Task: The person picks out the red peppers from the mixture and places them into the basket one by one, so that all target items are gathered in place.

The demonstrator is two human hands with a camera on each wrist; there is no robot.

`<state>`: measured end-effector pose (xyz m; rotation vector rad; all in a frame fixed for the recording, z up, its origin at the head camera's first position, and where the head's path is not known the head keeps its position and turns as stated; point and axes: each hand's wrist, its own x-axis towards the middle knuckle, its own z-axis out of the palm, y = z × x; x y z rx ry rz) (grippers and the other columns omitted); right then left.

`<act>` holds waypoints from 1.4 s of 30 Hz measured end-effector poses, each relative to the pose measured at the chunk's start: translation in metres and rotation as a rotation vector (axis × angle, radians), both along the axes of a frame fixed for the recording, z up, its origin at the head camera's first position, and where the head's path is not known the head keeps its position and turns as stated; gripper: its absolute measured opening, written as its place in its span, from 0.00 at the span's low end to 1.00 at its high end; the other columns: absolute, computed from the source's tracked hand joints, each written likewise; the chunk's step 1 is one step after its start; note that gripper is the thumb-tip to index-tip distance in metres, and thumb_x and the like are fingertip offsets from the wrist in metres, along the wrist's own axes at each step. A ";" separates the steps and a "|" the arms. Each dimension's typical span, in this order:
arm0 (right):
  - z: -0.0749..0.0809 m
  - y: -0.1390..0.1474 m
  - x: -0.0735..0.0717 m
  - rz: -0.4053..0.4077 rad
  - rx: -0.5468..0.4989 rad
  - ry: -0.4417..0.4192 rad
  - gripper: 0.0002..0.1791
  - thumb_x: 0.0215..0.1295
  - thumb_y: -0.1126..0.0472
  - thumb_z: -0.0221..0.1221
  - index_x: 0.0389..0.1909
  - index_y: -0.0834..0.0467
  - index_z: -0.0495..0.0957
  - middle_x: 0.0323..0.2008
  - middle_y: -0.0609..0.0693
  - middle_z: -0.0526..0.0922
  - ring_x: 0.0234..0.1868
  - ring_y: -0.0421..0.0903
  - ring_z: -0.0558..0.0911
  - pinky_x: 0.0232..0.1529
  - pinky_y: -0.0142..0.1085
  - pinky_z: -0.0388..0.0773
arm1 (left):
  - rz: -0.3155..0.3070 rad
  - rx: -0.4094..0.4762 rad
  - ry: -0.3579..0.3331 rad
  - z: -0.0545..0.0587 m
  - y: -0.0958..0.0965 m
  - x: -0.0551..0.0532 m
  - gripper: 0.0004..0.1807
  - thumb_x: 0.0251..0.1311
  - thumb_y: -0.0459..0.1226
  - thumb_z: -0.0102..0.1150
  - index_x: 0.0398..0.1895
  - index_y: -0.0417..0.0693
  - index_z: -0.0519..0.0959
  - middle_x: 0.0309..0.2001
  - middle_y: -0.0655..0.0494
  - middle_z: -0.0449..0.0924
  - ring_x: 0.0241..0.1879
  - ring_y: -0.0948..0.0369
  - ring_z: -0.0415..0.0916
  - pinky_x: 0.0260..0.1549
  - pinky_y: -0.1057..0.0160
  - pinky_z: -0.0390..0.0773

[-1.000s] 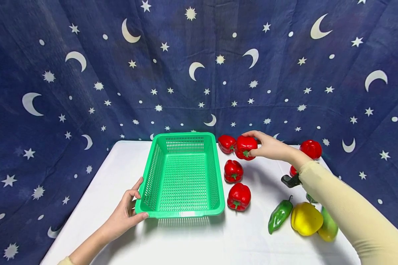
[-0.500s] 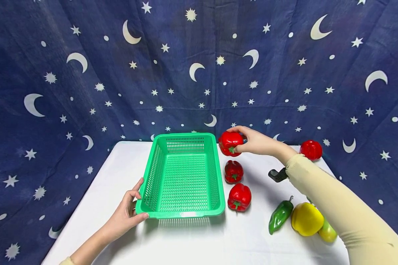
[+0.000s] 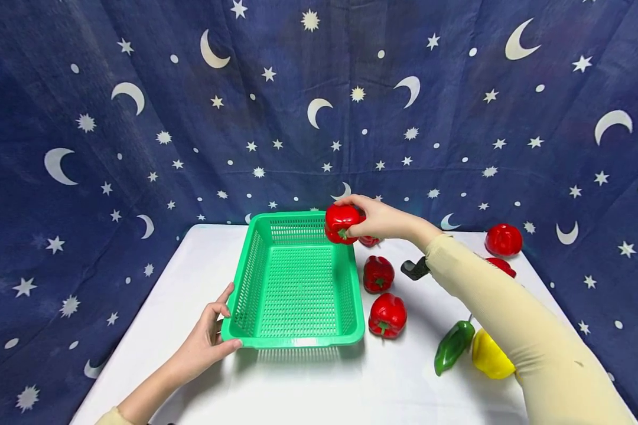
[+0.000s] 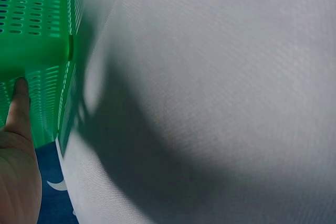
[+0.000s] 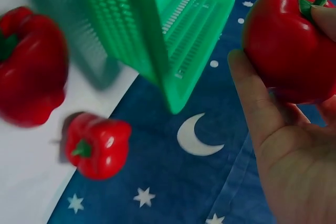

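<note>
My right hand [image 3: 385, 221] holds a shiny red bell pepper [image 3: 341, 221] over the back right corner of the green plastic basket [image 3: 303, 342]. Thumb and fingers grip the pepper [image 5: 294, 40] around its sides, the thumb by its green stem in the right wrist view. At the basket's near left corner, my left hand [image 3: 204, 339] grips the rim, its thumb on the front edge and fingers along the left side. One finger presses the mesh wall in the left wrist view. Inside the basket only its slotted floor shows.
Right of the basket, a red bell pepper [image 3: 378, 274] and a larger one [image 3: 387, 315] stand; another [image 3: 370, 241] is partly behind my right hand. Farther right are a red pepper [image 3: 504, 240], a green pepper [image 3: 454, 346] and a yellow bell pepper [image 3: 491, 356], partly hidden by my sleeve.
My right hand has carried the red bell pepper leftward, past the pepper at the back, to above the basket's back right corner. The left hand keeps its grip on the basket.
</note>
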<state>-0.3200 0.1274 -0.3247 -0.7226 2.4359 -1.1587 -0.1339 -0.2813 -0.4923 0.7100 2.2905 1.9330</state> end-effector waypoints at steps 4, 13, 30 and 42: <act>0.000 -0.015 -0.007 0.036 -0.004 0.039 0.39 0.58 0.61 0.64 0.73 0.49 0.64 0.61 0.53 0.73 0.50 0.54 0.78 0.44 0.46 0.80 | 0.007 -0.005 0.003 -0.001 0.000 -0.002 0.26 0.62 0.23 0.64 0.52 0.41 0.57 0.83 0.51 0.33 0.60 0.36 0.71 0.38 0.58 0.82; -0.002 -0.048 -0.019 0.078 -0.048 0.056 0.39 0.57 0.61 0.65 0.72 0.51 0.65 0.60 0.49 0.75 0.56 0.50 0.76 0.53 0.46 0.78 | -0.002 0.018 0.005 -0.001 0.000 -0.002 0.26 0.61 0.22 0.64 0.51 0.40 0.57 0.83 0.49 0.32 0.60 0.37 0.71 0.38 0.59 0.82; -0.012 -0.098 -0.033 0.085 -0.108 0.038 0.39 0.58 0.61 0.65 0.72 0.53 0.65 0.60 0.50 0.75 0.57 0.50 0.75 0.53 0.44 0.79 | -0.019 0.038 0.016 -0.006 -0.003 -0.004 0.26 0.61 0.21 0.63 0.51 0.38 0.56 0.83 0.48 0.31 0.64 0.40 0.68 0.41 0.58 0.83; -0.032 -0.125 -0.041 0.050 -0.149 0.051 0.37 0.58 0.61 0.64 0.71 0.52 0.67 0.63 0.52 0.71 0.57 0.50 0.74 0.51 0.43 0.79 | -0.013 0.031 0.024 -0.007 -0.003 -0.004 0.26 0.61 0.21 0.63 0.51 0.38 0.56 0.83 0.47 0.31 0.63 0.41 0.71 0.40 0.58 0.83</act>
